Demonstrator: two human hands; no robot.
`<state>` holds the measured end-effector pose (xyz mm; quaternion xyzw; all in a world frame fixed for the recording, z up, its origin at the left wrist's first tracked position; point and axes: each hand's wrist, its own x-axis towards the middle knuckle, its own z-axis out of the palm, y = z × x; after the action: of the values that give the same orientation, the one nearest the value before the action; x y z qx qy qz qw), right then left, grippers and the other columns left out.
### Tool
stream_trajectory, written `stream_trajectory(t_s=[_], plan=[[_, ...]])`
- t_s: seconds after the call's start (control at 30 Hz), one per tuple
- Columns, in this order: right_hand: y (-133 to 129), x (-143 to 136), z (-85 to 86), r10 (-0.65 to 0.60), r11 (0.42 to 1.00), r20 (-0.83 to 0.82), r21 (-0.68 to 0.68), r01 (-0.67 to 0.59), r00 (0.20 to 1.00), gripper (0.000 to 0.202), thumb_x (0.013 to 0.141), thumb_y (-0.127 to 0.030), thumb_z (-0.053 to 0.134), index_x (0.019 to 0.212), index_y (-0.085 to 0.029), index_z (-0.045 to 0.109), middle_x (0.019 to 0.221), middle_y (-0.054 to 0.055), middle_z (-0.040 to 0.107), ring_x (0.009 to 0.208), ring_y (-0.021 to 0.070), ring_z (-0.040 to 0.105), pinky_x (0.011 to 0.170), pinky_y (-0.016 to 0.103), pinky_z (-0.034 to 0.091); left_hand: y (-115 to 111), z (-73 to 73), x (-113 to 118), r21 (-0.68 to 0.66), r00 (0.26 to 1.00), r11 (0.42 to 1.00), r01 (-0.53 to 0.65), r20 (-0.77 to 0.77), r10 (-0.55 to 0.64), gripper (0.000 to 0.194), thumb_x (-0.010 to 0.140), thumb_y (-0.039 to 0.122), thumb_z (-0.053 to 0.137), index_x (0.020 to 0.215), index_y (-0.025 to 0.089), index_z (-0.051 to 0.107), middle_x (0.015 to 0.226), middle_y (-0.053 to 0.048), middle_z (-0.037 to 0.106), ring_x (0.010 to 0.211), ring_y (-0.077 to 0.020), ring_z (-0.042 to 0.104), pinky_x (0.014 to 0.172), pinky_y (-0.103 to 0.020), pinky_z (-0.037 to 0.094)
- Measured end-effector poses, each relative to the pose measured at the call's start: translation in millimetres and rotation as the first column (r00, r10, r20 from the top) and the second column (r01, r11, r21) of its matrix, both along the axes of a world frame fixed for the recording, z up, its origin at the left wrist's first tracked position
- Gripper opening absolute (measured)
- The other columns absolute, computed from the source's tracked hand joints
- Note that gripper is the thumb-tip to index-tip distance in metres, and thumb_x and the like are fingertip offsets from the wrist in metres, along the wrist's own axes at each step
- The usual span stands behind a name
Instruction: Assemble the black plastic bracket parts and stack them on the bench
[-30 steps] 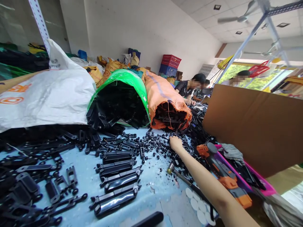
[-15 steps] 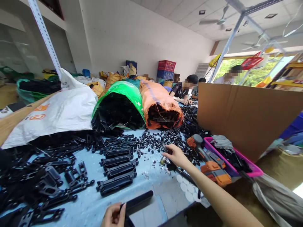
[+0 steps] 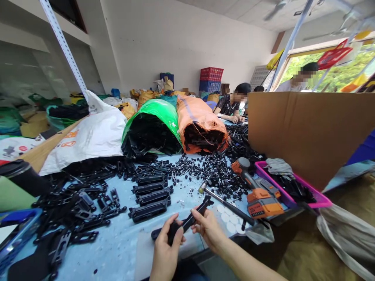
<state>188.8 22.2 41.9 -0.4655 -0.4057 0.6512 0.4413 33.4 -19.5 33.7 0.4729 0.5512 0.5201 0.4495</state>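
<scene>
My left hand [image 3: 166,248] is closed around a dark black plastic part [image 3: 156,233] near the table's front edge. My right hand [image 3: 210,231] pinches a long black plastic arm piece [image 3: 202,206], its forked end pointing up and right. The two pieces meet between my hands; whether they are joined, I cannot tell. Just beyond lies a small hammer [image 3: 230,207] with a yellowish tip. Several assembled black arms [image 3: 150,210] lie in a row to the left. Small black fasteners and pins [image 3: 202,168] are scattered behind them.
An orange-and-grey cordless power tool [image 3: 263,205] lies beside a pink basket [image 3: 318,203] at right. Loose black parts [image 3: 84,210] cover the left. Behind stand a green sack [image 3: 159,107], an orange sack [image 3: 202,113] and a cardboard sheet [image 3: 301,132]. People sit farther back.
My right hand has come back from the fastener pile toward my left hand, bringing a black arm piece. The hammer now shows uncovered. The view has turned slightly left.
</scene>
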Motion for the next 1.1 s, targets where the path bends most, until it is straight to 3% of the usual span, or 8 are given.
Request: stream_trajectory(t_s=[0.13,0.23,0.33,0.4,0.5,0.7,0.97,1.1], plan=[[-25.1,11.4,-4.1,0.166,0.91,0.558,0.231,-0.345,0.813,0.044,0.08,-0.054,0.049,0.07,-0.013,0.06,0.069,0.008,0.061,0.066,0.0198,0.058,0.062,0.033,0.046,1.7,1.9,0.9,-0.2,0.999,0.98,-0.006,0.039,0.014,0.064,0.066,0.061,0.06,0.106,0.011,0.056,0.049,0.003,0.053,0.042,-0.0119,0.047,0.043,-0.023,0.04],[-33.7,25.8,-1.4,-0.161,0.613,0.819,0.521,-0.595,0.551,0.031,0.083,-0.043,0.051,0.095,-0.017,0.062,0.096,0.011,0.063,0.09,0.025,0.055,0.08,0.04,0.04,-0.7,-3.9,3.8,-0.252,0.998,0.967,0.047,0.049,-0.036,0.065,0.063,0.064,0.06,0.102,0.011,0.057,0.051,0.002,0.054,0.037,-0.0106,0.044,0.037,-0.021,0.034],[-29.2,36.7,0.8,-0.21,0.456,0.901,0.434,-0.777,0.38,0.031,0.085,-0.041,0.051,0.108,-0.019,0.055,0.095,0.008,0.063,0.089,0.0211,0.055,0.079,0.034,0.039,-2.2,-6.7,11.3,-0.206,0.984,0.966,0.159,-0.04,-0.171,0.056,0.073,0.061,0.052,0.103,0.014,0.059,0.068,-0.004,0.062,0.044,-0.0138,0.053,0.042,-0.025,0.042],[-20.3,44.9,0.9,-0.138,0.434,0.951,0.311,-0.846,0.278,0.027,0.088,-0.039,0.048,0.103,-0.019,0.056,0.085,0.005,0.062,0.08,0.0179,0.056,0.07,0.028,0.039,2.3,-8.0,11.0,-0.06,0.947,0.98,0.189,-0.254,-0.198,0.045,0.081,0.051,0.046,0.108,0.017,0.059,0.093,-0.009,0.064,0.074,-0.02,0.062,0.066,-0.033,0.051],[-4.3,57.4,-2.3,-0.038,0.409,0.989,0.146,-0.901,0.143,0.025,0.088,-0.041,0.047,0.099,-0.02,0.057,0.087,0.004,0.062,0.081,0.0174,0.056,0.066,0.026,0.036,17.5,-13.4,0.3,0.1,0.763,0.955,0.281,-0.627,-0.159,0.034,0.088,0.037,0.039,0.112,0.019,0.057,0.116,-0.01,0.056,0.111,-0.0236,0.048,0.097,-0.042,0.037],[13.7,58.4,-19.5,0.01,0.42,1.0,0.019,-0.907,0.026,0.032,0.09,-0.046,0.042,0.096,-0.019,0.057,0.087,0.005,0.062,0.079,0.0173,0.058,0.062,0.025,0.033,37.9,-20.7,-11.5,-0.149,0.396,0.862,0.484,-0.841,-0.368,0.043,0.086,0.045,0.044,0.119,0.018,0.049,0.112,-0.011,0.054,0.108,-0.0254,0.047,0.092,-0.04,0.038],[10.7,50.1,-19.2,-0.067,0.488,0.998,0.032,-0.872,-0.001,0.033,0.09,-0.048,0.04,0.092,-0.02,0.056,0.083,0.004,0.06,0.07,0.0155,0.057,0.055,0.026,0.028,40.6,-16.7,0.3,-0.134,0.327,0.852,0.506,-0.884,-0.333,0.064,0.06,0.066,0.063,0.1,0.019,0.049,0.096,-0.007,0.055,0.093,-0.0272,0.051,0.078,-0.036,0.04],[4.8,42.9,-10.4,-0.163,0.509,0.987,0.071,-0.858,-0.014,0.031,0.092,-0.044,0.037,0.098,-0.02,0.056,0.087,0.006,0.059,0.076,0.0172,0.055,0.06,0.027,0.029,39.8,-22.4,-2.8,-0.084,0.371,0.864,0.497,-0.879,-0.299,0.054,0.066,0.059,0.063,0.099,0.019,0.046,0.093,-0.005,0.056,0.088,-0.0237,0.053,0.072,-0.032,0.039]])
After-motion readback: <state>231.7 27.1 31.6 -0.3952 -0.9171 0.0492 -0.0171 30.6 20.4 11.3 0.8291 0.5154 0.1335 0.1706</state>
